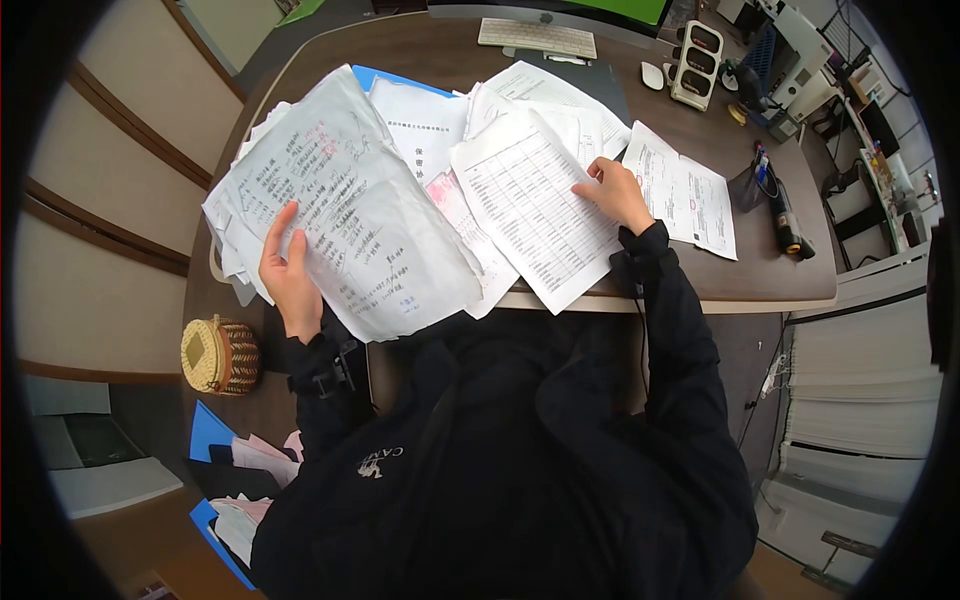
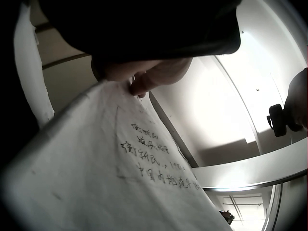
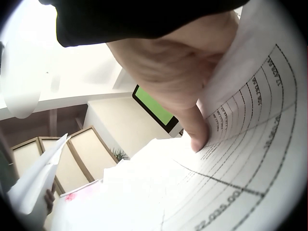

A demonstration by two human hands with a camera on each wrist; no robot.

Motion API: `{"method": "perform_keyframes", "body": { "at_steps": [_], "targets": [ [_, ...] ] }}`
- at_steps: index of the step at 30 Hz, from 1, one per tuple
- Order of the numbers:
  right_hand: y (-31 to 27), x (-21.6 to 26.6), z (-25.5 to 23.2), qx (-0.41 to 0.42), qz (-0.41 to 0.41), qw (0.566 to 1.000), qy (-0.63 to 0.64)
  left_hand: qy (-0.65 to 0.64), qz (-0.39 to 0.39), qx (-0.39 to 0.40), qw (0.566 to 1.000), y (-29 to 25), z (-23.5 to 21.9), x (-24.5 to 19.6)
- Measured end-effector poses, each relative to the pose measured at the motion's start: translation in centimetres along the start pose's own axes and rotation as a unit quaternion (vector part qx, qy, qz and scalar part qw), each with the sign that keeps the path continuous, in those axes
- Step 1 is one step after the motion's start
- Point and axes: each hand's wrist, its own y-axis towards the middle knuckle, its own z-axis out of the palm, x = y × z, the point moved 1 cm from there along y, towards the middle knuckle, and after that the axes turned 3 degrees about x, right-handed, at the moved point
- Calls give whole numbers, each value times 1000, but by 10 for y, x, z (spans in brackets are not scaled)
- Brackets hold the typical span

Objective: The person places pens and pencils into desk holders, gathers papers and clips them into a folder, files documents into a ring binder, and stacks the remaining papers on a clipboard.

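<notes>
The left hand (image 1: pixel 290 278) holds a large creased sheet with handwriting (image 1: pixel 350 220), raised at a tilt, its thumb and a finger on the written face. In the left wrist view the fingers (image 2: pixel 159 77) grip the edge of the handwritten sheet (image 2: pixel 110 159). A printed table sheet (image 1: pixel 540 205) lies under the right hand (image 1: pixel 615 195), which pinches its right edge. The right wrist view has the thumb (image 3: pixel 195 132) on the face of the table sheet (image 3: pixel 250 139). Other papers (image 1: pixel 415 120) lie beneath and behind both sheets.
Two printed pages (image 1: pixel 700 205) lie to the right, beside a pen holder (image 1: pixel 752 185) and a dark cylinder (image 1: pixel 785 220). At the back are a keyboard (image 1: pixel 537 38), mouse (image 1: pixel 652 75) and white holder (image 1: pixel 697 66). A woven basket (image 1: pixel 220 355) stands at the left.
</notes>
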Motion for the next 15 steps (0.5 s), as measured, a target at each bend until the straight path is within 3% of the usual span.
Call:
{"method": "perform_keyframes", "body": {
  "at_steps": [3,5,6,8,10,13,14,15],
  "targets": [
    [-4,4,-4,-17,-35,999,20,-2,-1,0,1000,0,0,0],
    [-6,4,-5,-92,-112,987,72,-3,-2,-1,1000,0,-1,0],
    [-8,6,-7,-92,-112,987,72,1,-3,5,1000,0,-1,0],
    [-13,13,-16,-111,-138,971,159,6,-5,11,1000,0,3,-5],
    [-16,19,-23,-111,-130,967,189,31,77,-3,997,-4,20,-20],
    [-22,27,-34,-117,-155,927,321,-44,101,-24,994,-8,38,-25],
    [-25,33,-39,-117,-156,927,321,-44,102,-25,994,-7,36,-22],
    [-29,40,-43,-119,-162,911,359,-42,39,36,998,-5,33,-15]
  ]
}}
